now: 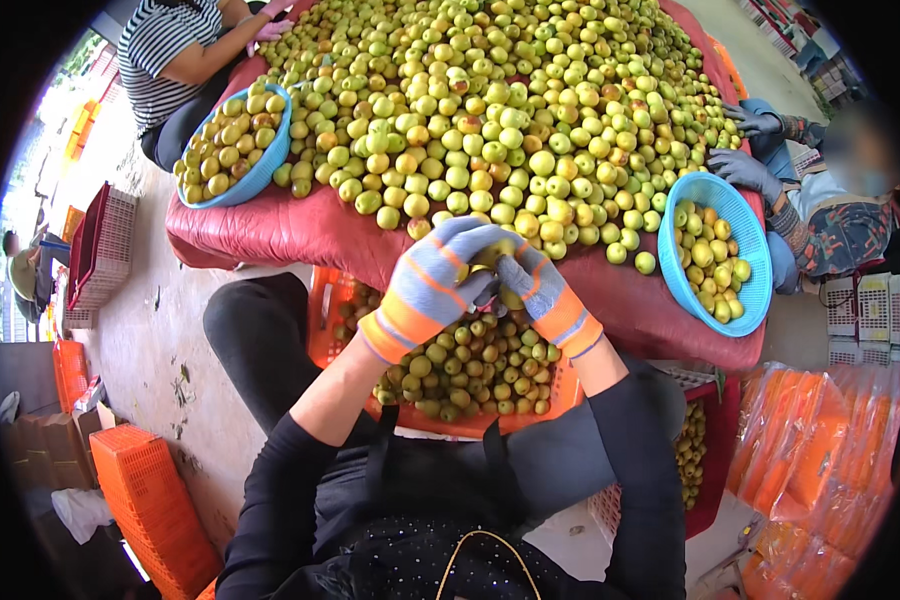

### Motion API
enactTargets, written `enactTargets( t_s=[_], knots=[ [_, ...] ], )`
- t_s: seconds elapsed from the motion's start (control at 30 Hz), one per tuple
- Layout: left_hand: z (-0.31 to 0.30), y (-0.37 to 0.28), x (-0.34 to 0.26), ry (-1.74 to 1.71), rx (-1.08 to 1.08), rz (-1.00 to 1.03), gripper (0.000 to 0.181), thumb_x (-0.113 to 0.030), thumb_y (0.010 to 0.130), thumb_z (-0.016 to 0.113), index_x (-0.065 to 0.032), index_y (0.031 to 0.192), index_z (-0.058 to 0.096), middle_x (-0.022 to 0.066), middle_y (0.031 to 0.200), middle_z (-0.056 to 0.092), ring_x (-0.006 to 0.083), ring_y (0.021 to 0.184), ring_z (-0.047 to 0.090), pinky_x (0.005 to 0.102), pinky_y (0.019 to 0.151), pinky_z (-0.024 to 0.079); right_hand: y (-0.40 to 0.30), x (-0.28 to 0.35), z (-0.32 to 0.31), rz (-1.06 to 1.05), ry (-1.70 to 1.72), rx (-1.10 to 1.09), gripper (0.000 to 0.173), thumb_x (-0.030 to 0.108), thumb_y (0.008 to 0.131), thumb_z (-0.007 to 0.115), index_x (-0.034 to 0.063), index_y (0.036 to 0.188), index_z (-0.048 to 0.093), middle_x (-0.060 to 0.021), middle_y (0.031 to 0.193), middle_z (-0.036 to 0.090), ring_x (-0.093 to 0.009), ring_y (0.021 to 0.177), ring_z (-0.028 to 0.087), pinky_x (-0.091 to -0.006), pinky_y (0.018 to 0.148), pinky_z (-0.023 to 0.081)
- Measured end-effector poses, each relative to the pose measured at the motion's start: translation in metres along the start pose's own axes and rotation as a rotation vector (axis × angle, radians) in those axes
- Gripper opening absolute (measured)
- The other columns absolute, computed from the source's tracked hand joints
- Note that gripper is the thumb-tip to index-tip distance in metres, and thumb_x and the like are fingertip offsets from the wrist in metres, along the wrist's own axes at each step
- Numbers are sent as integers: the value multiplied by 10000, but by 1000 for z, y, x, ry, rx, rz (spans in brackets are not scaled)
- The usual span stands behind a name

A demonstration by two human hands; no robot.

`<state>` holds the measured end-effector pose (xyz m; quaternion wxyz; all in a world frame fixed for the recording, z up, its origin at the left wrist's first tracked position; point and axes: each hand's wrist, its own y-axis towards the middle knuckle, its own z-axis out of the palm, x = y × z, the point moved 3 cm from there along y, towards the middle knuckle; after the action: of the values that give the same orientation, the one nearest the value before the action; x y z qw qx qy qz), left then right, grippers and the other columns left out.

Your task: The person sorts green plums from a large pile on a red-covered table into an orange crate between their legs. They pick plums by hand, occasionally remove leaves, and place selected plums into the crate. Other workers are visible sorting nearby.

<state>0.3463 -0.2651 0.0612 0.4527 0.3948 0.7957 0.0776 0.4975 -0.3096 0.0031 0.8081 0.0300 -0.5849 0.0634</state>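
My left hand (431,277), in a grey glove with orange stripes, curls around some round yellow-green fruit (493,255) that look like jujubes. Close against it, my right hand (546,289) wears a matching glove and has its fingers closed on fruit (511,298) too. Fingers partly hide what is held, so the number is unclear. Both hands are above an orange plastic crate (562,394) between my legs, which holds many similar fruit (465,367). Just beyond the hands, a large heap of fruit (487,135) covers the table with its red padded cover (285,229).
Blue plastic baskets of fruit stand at the table's left (277,161) and right (754,277) corners. A person in stripes (169,64) sits at left, a gloved co-worker (825,195) at right. Stacked orange crates (150,495), a red crate (720,450) and plastic-wrapped orange crates (810,442) surround me.
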Motion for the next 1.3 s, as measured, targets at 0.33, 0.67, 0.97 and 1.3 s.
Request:
enactTargets(
  t_s=[0.33,0.67,0.97,1.3],
  knots=[
    [20,-32,42,165,-57,-84,336,-24,729,693,-74,1058,649,109,1044,637,268,868,633,335,758,520,-6,69,-41,-231,523,-268,360,210,928,596,150,1272,508,-108,1049,587,-151,723,589,-242,538,464],
    [45,-45,57,250,261,-280,439,-171,731,739,-146,1148,604,91,1039,567,306,916,605,391,767,515,-7,43,-48,-60,419,-371,125,166,922,576,88,1019,593,-54,909,605,-118,667,573,-230,497,444],
    [65,-35,47,315,298,-231,365,-126,746,689,-140,1103,613,155,982,581,327,834,617,398,681,527,-2,36,-48,2,496,-478,127,205,918,596,109,999,582,-33,880,591,-122,664,570,-225,500,436],
    [47,-26,-29,-205,-339,-85,405,-11,764,658,-42,1156,564,160,1112,572,325,1018,569,409,903,453,-27,-29,13,78,973,-230,407,353,967,481,68,1250,546,-82,1192,601,-214,1148,548,-351,1010,425]
  ],
)
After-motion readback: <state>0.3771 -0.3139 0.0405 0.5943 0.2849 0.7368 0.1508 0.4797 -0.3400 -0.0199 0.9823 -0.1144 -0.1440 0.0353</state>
